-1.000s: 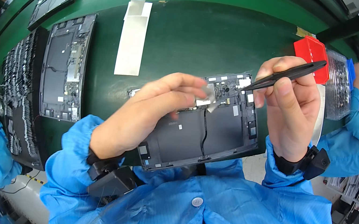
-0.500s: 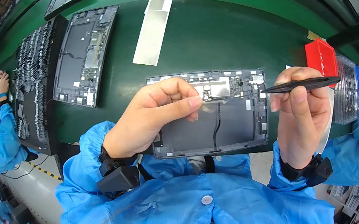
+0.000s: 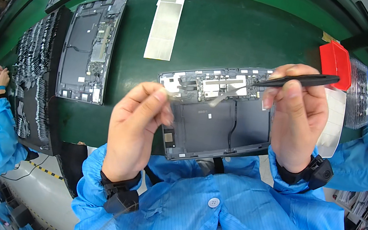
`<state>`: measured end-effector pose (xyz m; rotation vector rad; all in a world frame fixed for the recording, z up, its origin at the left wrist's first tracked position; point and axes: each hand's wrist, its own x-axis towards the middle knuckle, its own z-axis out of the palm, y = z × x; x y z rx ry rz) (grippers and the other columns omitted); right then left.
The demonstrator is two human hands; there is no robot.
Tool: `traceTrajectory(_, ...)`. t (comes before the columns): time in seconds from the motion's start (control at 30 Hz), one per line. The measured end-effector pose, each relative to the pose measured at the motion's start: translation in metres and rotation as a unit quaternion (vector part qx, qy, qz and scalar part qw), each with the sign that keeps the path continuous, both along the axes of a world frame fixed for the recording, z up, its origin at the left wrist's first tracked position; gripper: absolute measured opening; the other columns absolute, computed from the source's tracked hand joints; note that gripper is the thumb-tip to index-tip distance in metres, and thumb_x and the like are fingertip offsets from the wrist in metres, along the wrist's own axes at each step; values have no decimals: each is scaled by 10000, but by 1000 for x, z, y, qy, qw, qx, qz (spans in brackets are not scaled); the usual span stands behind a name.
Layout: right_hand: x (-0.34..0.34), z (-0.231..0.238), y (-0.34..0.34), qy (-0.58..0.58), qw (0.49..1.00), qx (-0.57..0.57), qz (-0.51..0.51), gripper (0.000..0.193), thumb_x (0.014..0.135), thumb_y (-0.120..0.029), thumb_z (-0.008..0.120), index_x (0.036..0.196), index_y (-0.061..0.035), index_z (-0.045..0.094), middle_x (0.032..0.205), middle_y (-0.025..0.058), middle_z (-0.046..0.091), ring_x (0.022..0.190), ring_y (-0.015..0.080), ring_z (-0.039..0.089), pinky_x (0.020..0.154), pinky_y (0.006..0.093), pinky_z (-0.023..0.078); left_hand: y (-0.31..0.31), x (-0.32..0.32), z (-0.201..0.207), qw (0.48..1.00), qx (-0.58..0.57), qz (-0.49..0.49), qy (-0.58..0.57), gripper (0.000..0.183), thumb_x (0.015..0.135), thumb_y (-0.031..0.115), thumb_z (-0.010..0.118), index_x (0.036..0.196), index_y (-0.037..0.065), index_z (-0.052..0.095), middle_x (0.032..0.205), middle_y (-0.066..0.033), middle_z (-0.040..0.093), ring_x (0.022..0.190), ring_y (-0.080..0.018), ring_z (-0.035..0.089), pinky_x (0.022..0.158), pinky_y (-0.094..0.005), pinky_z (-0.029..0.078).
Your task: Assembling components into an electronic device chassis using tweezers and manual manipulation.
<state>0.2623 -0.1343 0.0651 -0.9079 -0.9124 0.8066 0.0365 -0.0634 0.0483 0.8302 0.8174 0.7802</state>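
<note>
Black tweezers point(image 3: 297, 80) are gripped in my right hand point(image 3: 298, 114), their tips pointing left over the open chassis of a tablet or laptop point(image 3: 211, 124). Close to the tips, a small pale strip point(image 3: 226, 96) slants above the circuit board; whether the tips touch it I cannot tell. My left hand point(image 3: 136, 124) is at the chassis's left edge, thumb and forefinger pinched together. A faint translucent patch shows beside those fingertips, too unclear to name. The chassis has a board along its far side and a black cable point(image 3: 233, 123) across its dark tray.
A sheet of silvery labels point(image 3: 164, 26) lies on the green table point(image 3: 228, 25). Another open chassis point(image 3: 88, 50) and a black rack of small parts point(image 3: 35, 75) stand left. A red bin point(image 3: 334, 64) and clear trays point(image 3: 358, 95) are right. Co-workers sit on both sides.
My left hand has drawn back left from the middle of the board. My right hand has moved slightly left with the tweezers, and the pale strip now shows near their tips.
</note>
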Motion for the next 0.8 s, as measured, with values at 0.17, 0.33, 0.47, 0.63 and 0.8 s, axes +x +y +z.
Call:
traceTrajectory(0.17, 15, 2, -1, -7, 999, 14, -29, 223, 987, -95, 642, 1165, 29, 590, 1037, 160, 694, 802, 142, 620, 722, 282, 511, 35, -10, 11, 986, 151, -2, 64, 144, 1012, 189, 552, 1021, 48, 582, 892, -23, 557, 791, -114, 521, 757, -268, 428)
traceTrajectory(0.33, 33, -8, -6, 22, 999, -16, -36, 224, 987, -90, 643, 1174, 19, 584, 1056, 161, 692, 793, 141, 616, 719, 277, 511, 147, 29, 32, 778, 515, -71, 353, 237, 954, 277, 666, 941, 42, 639, 1141, -51, 649, 1056, -199, 587, 947, -323, 428)
traceTrajectory(0.47, 38, -14, -8, 56, 997, -45, -31, 217, 981, -64, 645, 1168, 27, 581, 1024, 142, 681, 791, 140, 618, 717, 278, 516, 227, 65, 14, 652, 600, -140, 441, 216, 889, 286, 741, 949, 97, 653, 1336, -56, 616, 1310, -295, 417, 1099, -418, 336)
traceTrajectory(0.63, 52, -27, -9, 70, 994, -75, -33, 225, 973, -56, 655, 1167, 30, 579, 1016, 127, 675, 804, 132, 625, 730, 270, 529, 286, 98, 14, 647, 519, -289, 479, 210, 840, 294, 790, 918, 152, 656, 1502, -61, 507, 1432, -356, 285, 1181, -530, 222)
traceTrajectory(0.8, 60, -31, -7, 92, 990, -96, -42, 223, 977, -47, 645, 1176, 25, 572, 1021, 130, 678, 805, 128, 625, 735, 265, 534, 297, 107, 7, 612, 540, -326, 477, 224, 800, 258, 833, 901, 162, 656, 1517, -61, 488, 1462, -382, 234, 1183, -550, 229)
